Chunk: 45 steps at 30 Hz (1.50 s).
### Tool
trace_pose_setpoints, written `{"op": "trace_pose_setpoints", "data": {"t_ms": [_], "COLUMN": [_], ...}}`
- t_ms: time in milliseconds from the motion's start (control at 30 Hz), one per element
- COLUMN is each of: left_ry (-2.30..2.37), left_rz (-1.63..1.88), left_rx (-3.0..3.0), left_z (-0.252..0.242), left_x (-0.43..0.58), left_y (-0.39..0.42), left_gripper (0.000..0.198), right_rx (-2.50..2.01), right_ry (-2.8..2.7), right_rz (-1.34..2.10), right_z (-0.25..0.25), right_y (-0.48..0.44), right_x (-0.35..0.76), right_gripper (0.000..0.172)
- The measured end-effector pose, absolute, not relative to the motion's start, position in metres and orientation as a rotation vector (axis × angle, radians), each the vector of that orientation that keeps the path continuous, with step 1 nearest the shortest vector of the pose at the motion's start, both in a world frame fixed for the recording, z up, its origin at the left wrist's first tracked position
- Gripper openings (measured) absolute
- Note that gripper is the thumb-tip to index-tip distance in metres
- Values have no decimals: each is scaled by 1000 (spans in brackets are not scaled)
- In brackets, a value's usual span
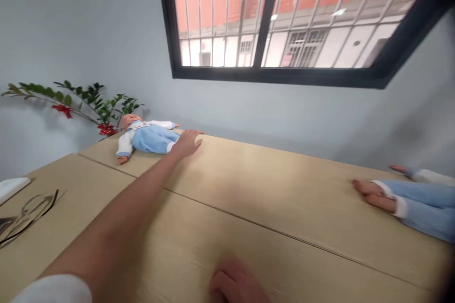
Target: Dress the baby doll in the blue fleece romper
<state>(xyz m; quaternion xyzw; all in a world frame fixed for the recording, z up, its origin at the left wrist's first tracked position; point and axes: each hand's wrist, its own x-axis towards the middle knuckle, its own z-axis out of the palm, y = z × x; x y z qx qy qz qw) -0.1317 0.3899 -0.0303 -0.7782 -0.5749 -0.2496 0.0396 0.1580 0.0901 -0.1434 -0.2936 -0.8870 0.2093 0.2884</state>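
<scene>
My left hand [188, 143] reaches far across the table to a baby doll [152, 137] in light blue trousers and a white top with blue cuffs. The doll lies on its back with its head towards the plant. Its feet are hidden behind my hand, whose thumb and forefinger stand apart; whether the palm touches the feet I cannot tell. Close to me, at the bottom edge, my right hand [237, 283] is low over the table with curled fingers, slightly blurred, and nothing shows in it.
A second doll [423, 203] in similar blue clothes lies at the right, cut off by the frame. Glasses [30, 215] and a white object [13, 188] lie on the left of the wooden table [270, 184]. Behind are a leafy plant [103, 106] with red bows and a barred window [258, 73].
</scene>
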Motion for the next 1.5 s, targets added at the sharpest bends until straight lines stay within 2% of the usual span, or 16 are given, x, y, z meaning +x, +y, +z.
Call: {"op": "trace_pose_setpoints", "data": {"t_ms": [133,267,400,500,567,700,867,1133,1500], "left_ry": [-1631,-1546,-1598,-1394,-1243,-1367,-1309,-1369,-1380], "left_rz": [-814,-713,-674,-478,-355,-293,-260,-244,-217], "left_rx": [-2649,-2875,-3080,-3246,-3307,-3376,-3373,-3346,-3362], "left_z": [-62,-86,-93,-99,-103,-107,-110,-112,-109], "left_x": [-17,58,103,121,124,121,122,124,127], "left_y": [302,212,150,121,113,119,124,121,123], "left_gripper": [26,17,18,18,18,24,21,27,28], "right_rx": [-960,-1129,-1191,-1187,-1150,-988,-762,-588,-674], "right_ry": [-1962,-1448,-794,-469,-278,-105,-42,-57,-48], "right_rz": [705,473,433,351,345,494,691,778,724], "right_z": [-121,-105,-96,-93,-95,-102,-107,-112,-116], "right_y": [85,114,159,182,189,193,208,244,237], "right_x": [166,219,312,392,445,531,587,611,595], "right_gripper": [25,16,20,29,29,14,14,26,17]}}
